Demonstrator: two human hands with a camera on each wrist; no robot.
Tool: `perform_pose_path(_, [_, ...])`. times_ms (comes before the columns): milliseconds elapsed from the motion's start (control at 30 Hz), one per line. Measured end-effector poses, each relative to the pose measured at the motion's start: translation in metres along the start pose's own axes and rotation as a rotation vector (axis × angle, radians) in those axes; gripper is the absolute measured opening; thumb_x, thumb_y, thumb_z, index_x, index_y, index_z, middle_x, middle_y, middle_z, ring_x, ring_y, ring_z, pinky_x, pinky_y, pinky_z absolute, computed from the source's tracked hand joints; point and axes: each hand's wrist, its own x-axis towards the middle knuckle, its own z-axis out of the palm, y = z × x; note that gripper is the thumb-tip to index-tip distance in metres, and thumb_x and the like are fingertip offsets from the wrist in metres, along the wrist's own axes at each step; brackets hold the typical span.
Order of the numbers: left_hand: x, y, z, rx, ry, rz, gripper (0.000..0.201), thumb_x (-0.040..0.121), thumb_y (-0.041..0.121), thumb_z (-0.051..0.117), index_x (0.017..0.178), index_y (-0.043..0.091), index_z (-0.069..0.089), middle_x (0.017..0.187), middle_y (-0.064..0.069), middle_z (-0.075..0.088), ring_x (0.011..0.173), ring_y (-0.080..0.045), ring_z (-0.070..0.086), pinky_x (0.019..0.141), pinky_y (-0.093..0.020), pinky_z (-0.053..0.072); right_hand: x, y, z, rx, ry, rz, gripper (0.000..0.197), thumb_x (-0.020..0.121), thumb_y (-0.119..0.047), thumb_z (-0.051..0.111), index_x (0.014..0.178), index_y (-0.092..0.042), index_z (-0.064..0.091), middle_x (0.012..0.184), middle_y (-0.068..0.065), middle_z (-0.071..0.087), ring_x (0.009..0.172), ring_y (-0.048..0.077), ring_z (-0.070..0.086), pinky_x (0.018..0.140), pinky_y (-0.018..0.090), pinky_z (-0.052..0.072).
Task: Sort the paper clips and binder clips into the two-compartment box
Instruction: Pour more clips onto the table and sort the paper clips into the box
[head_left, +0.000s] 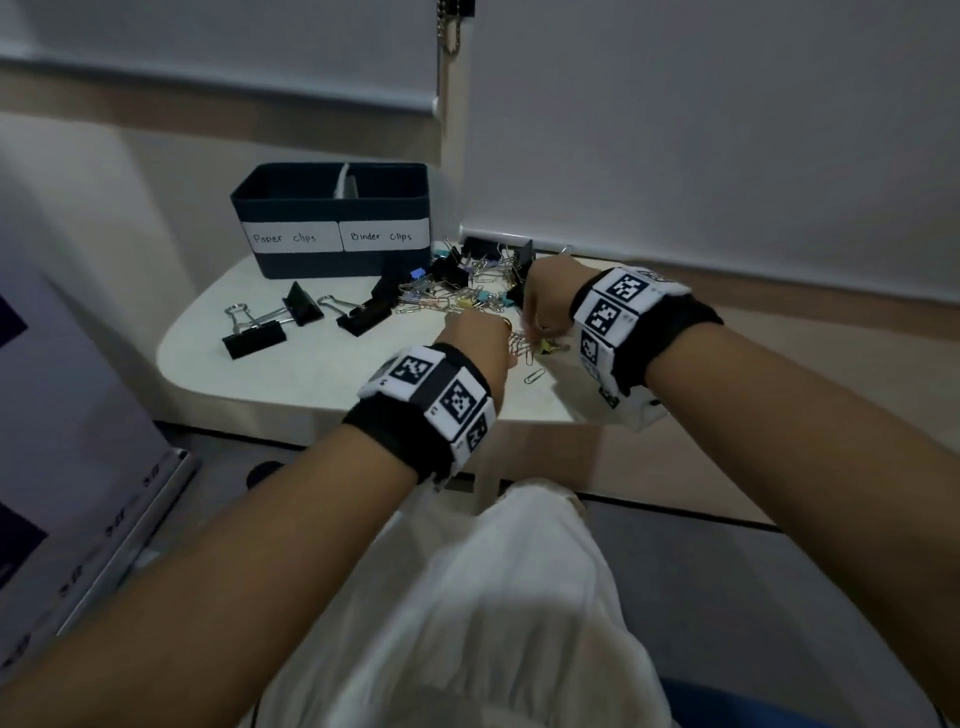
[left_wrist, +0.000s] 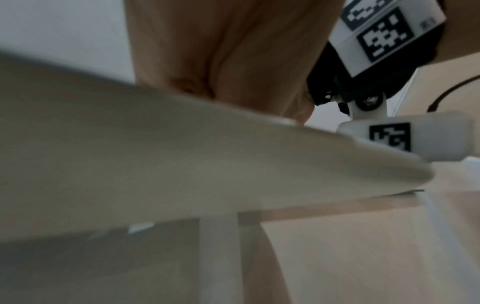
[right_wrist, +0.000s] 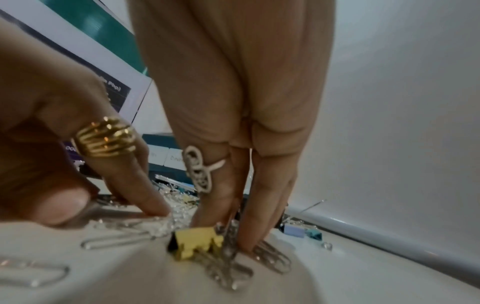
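Note:
The dark blue two-compartment box (head_left: 332, 223) stands at the table's back left, labelled "Paper clips" on its left half and "Binder clips" on its right. A mixed pile of clips (head_left: 467, 291) lies to its right. My left hand (head_left: 506, 343) wears a gold ring. In the right wrist view this left hand (right_wrist: 116, 209) pinches silver paper clips (right_wrist: 145, 224) against the table. My right hand (head_left: 535, 325) points its straight fingers (right_wrist: 262, 216) down. They touch the table beside a small yellow binder clip (right_wrist: 194, 240) and more paper clips. In the left wrist view the table edge (left_wrist: 233, 164) hides the left fingers.
Three large black binder clips (head_left: 306, 317) lie in front of the box. One loose paper clip (head_left: 534, 375) sits near the white table's front edge (head_left: 260, 395). A wall and roller blind (head_left: 675, 156) close off the back right. A printed board (head_left: 62, 441) leans at the left.

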Motion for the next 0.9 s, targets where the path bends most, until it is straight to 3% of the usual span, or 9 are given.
perform_pose_path(100, [0.002, -0.002, 0.003, -0.017, 0.075, -0.031, 0.024, 0.096, 0.015, 0.048, 0.110, 0.002, 0.063, 0.117, -0.017, 0.057, 0.117, -0.032, 0.049, 0.090, -0.037, 0.047, -0.001, -0.001, -0.003, 0.027, 0.003, 0.031, 0.043, 0.082, -0.021, 0.069, 0.119, -0.002, 0.062, 0.121, 0.011, 0.065, 0.113, 0.023, 0.061, 0.094, 0.030, 0.050])
perform_pose_path(167, [0.004, -0.006, 0.004, -0.059, 0.120, -0.052, 0.024, 0.095, 0.007, 0.045, 0.107, 0.000, 0.064, 0.114, -0.018, 0.060, 0.111, -0.032, 0.054, 0.090, -0.037, 0.047, 0.004, -0.001, -0.001, 0.050, -0.014, 0.051, 0.042, 0.083, -0.016, 0.068, 0.121, 0.001, 0.061, 0.122, 0.012, 0.064, 0.114, 0.024, 0.061, 0.100, 0.033, 0.048])
perform_pose_path(300, [0.012, -0.020, 0.002, -0.237, 0.151, -0.104, 0.019, 0.087, 0.005, 0.057, 0.098, 0.001, 0.071, 0.104, -0.017, 0.068, 0.097, -0.029, 0.066, 0.090, -0.034, 0.052, 0.006, -0.004, 0.001, 0.074, 0.003, 0.074, 0.038, 0.071, -0.010, 0.078, 0.107, -0.002, 0.069, 0.112, 0.010, 0.069, 0.105, 0.028, 0.065, 0.093, 0.044, 0.053])
perform_pose_path(367, [0.013, -0.022, -0.001, -0.304, 0.131, -0.131, 0.016, 0.082, 0.002, 0.064, 0.096, -0.001, 0.072, 0.100, -0.018, 0.070, 0.092, -0.029, 0.068, 0.087, -0.037, 0.055, 0.024, 0.001, 0.005, 0.083, 0.016, 0.051, 0.035, 0.070, -0.015, 0.079, 0.103, -0.006, 0.071, 0.107, 0.010, 0.070, 0.101, 0.027, 0.066, 0.092, 0.042, 0.054])
perform_pose_path(467, [0.015, -0.027, -0.005, -0.309, 0.099, -0.115, 0.020, 0.082, 0.007, 0.068, 0.100, 0.000, 0.072, 0.102, -0.015, 0.071, 0.097, -0.027, 0.067, 0.090, -0.035, 0.053, 0.037, 0.017, 0.015, 0.117, 0.053, 0.086, 0.040, 0.053, -0.029, 0.088, 0.090, -0.024, 0.073, 0.100, 0.005, 0.070, 0.089, 0.026, 0.066, 0.082, 0.038, 0.056])
perform_pose_path(600, [0.018, -0.034, -0.005, -0.260, 0.048, -0.163, 0.024, 0.084, 0.015, 0.067, 0.103, 0.002, 0.071, 0.112, -0.011, 0.068, 0.108, -0.024, 0.061, 0.096, -0.033, 0.048, 0.016, 0.023, 0.011, 0.288, 0.096, 0.089, 0.038, 0.074, -0.021, 0.073, 0.110, -0.010, 0.066, 0.110, 0.012, 0.067, 0.100, 0.028, 0.064, 0.088, 0.038, 0.054])
perform_pose_path(700, [0.021, -0.034, -0.008, -0.288, -0.045, -0.227, 0.029, 0.085, 0.018, 0.066, 0.109, 0.002, 0.067, 0.116, -0.009, 0.067, 0.115, -0.023, 0.058, 0.098, -0.033, 0.043, 0.007, 0.024, 0.006, 0.362, 0.067, 0.110, 0.034, 0.085, -0.014, 0.065, 0.116, 0.000, 0.062, 0.113, 0.014, 0.066, 0.097, 0.024, 0.063, 0.090, 0.037, 0.052])
perform_pose_path(800, [0.019, -0.035, -0.009, -0.261, -0.118, -0.237, 0.034, 0.089, 0.023, 0.059, 0.117, 0.003, 0.064, 0.110, -0.008, 0.065, 0.117, -0.022, 0.056, 0.093, -0.031, 0.042, 0.009, 0.026, 0.003, 0.398, 0.135, 0.135, 0.024, 0.090, -0.007, 0.058, 0.111, 0.003, 0.065, 0.095, 0.009, 0.070, 0.090, 0.022, 0.065, 0.086, 0.033, 0.054])
perform_pose_path(900, [0.012, -0.031, -0.011, -0.197, -0.099, -0.223, 0.037, 0.092, 0.027, 0.054, 0.119, 0.002, 0.060, 0.117, -0.014, 0.062, 0.117, -0.026, 0.055, 0.095, -0.032, 0.044, 0.006, 0.025, -0.002, 0.401, 0.228, 0.124, 0.031, 0.088, -0.015, 0.061, 0.112, 0.005, 0.064, 0.111, 0.016, 0.067, 0.106, 0.028, 0.064, 0.097, 0.038, 0.050])
